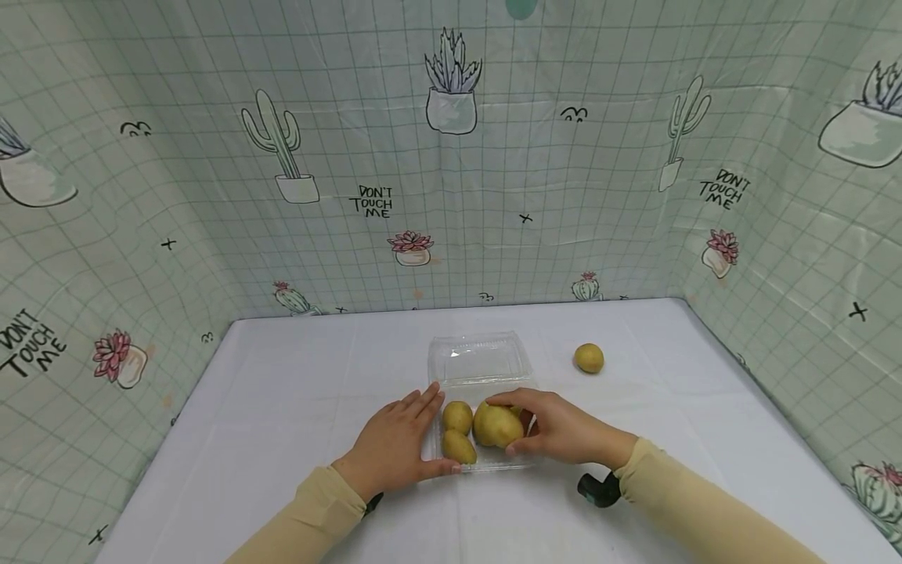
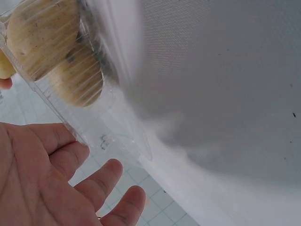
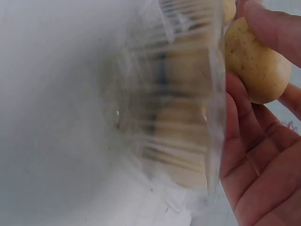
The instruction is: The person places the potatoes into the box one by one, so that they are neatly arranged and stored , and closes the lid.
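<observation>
A clear plastic clamshell container [image 1: 486, 468] lies with its lid [image 1: 479, 359] folded back. Two potatoes sit along its left side, one potato [image 1: 458, 417] behind another potato [image 1: 460, 446]; a bigger potato [image 1: 486, 419] is to their right. My right hand [image 1: 564, 429] pinches a potato [image 3: 258, 61] between thumb and fingers, over the container's right half. The ribbed container wall [image 3: 216, 94] stands beside those fingers in the right wrist view. My left hand [image 1: 398, 442] is spread along the left side, thumb at the front edge, fingertips [image 2: 70, 150] touching the rim.
One more potato [image 1: 589, 358] lies on the white tabletop [image 1: 317, 392], behind and right of the container. Black wrist gear [image 1: 599, 489] shows under the right forearm. A grid-patterned curtain [image 1: 493, 180] with plant drawings encloses the table at the back and sides.
</observation>
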The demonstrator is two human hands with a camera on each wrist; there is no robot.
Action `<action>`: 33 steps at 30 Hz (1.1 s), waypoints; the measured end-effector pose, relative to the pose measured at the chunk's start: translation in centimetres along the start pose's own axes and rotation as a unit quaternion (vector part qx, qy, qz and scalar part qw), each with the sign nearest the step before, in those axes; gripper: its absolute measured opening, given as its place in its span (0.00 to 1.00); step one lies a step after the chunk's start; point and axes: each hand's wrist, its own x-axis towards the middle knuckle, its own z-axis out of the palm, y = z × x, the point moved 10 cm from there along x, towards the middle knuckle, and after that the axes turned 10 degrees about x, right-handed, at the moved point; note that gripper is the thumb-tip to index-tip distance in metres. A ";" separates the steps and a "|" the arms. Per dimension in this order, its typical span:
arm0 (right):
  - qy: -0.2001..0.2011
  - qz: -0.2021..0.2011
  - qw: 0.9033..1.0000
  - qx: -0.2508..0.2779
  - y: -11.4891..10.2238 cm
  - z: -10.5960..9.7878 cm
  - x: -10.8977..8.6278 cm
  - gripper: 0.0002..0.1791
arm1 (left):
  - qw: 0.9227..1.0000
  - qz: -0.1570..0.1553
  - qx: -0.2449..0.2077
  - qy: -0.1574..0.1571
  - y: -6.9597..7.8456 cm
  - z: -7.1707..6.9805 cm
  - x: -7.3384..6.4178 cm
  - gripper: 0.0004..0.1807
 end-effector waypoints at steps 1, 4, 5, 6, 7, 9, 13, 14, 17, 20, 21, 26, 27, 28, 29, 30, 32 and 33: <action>-0.003 0.002 1.000 0.002 0.0 0.3 0.0 0.37 | 1.000 0.000 0.000 0.001 0.0 0.0 0.0 0.56; -0.012 0.003 1.000 0.003 -0.1 0.9 0.1 0.38 | 1.000 0.000 0.002 0.002 0.0 0.0 0.0 0.57; -0.013 0.002 1.000 0.003 -0.2 1.0 0.2 0.38 | 1.000 0.000 0.003 0.002 0.0 0.0 0.0 0.57; -0.013 0.001 1.000 0.002 -0.3 1.2 0.2 0.38 | 1.000 0.000 0.002 0.003 0.0 0.0 0.0 0.57; -0.013 -0.001 1.000 0.001 -0.3 1.2 0.2 0.38 | 1.000 0.000 0.003 0.004 0.0 -0.1 0.0 0.57; -0.013 -0.003 1.000 -0.001 -0.4 1.4 0.3 0.38 | 1.000 0.001 0.005 0.005 0.0 -0.1 0.0 0.57; -0.019 -0.002 1.000 -0.004 -0.3 1.7 0.3 0.37 | 1.000 0.002 0.009 0.007 0.1 -0.1 0.0 0.58; -0.022 -0.002 1.000 -0.005 -0.2 1.7 0.3 0.37 | 1.000 0.002 0.009 0.007 0.0 -0.1 0.0 0.58; -0.027 -0.002 1.000 -0.007 -0.2 1.9 0.2 0.36 | 1.000 0.002 0.007 0.007 0.0 -0.1 0.0 0.58; -0.027 -0.005 1.000 -0.008 -0.2 2.0 0.2 0.36 | 1.000 0.001 0.006 0.004 0.0 0.0 0.0 0.58; -0.027 -0.006 1.000 -0.007 -0.2 2.0 0.1 0.36 | 1.000 0.000 0.007 0.003 0.0 0.0 0.0 0.58; -0.030 -0.008 0.999 -0.007 -0.3 2.1 0.1 0.36 | 1.000 -0.001 0.007 -0.001 0.0 0.0 0.0 0.58; -0.031 -0.008 0.999 -0.007 -0.3 2.1 0.1 0.36 | 1.000 -0.001 0.007 0.000 0.0 0.0 0.0 0.58; -0.031 -0.008 0.999 -0.008 -0.3 2.1 0.1 0.36 | 1.000 0.000 0.005 0.002 0.0 0.0 0.0 0.57; -0.031 -0.009 0.999 -0.008 -0.3 2.1 0.1 0.36 | 1.000 0.000 0.004 0.002 0.0 0.0 0.0 0.57; -0.031 -0.009 0.999 -0.009 -0.3 2.0 0.1 0.36 | 1.000 0.000 0.003 0.004 0.0 0.0 0.0 0.57; -0.032 -0.008 0.999 -0.010 -0.3 2.0 0.2 0.36 | 1.000 0.001 0.001 0.008 0.0 -0.1 0.0 0.57; -0.032 -0.008 0.999 -0.012 -0.4 2.0 0.2 0.36 | 1.000 0.001 0.001 0.009 0.0 -0.1 0.0 0.57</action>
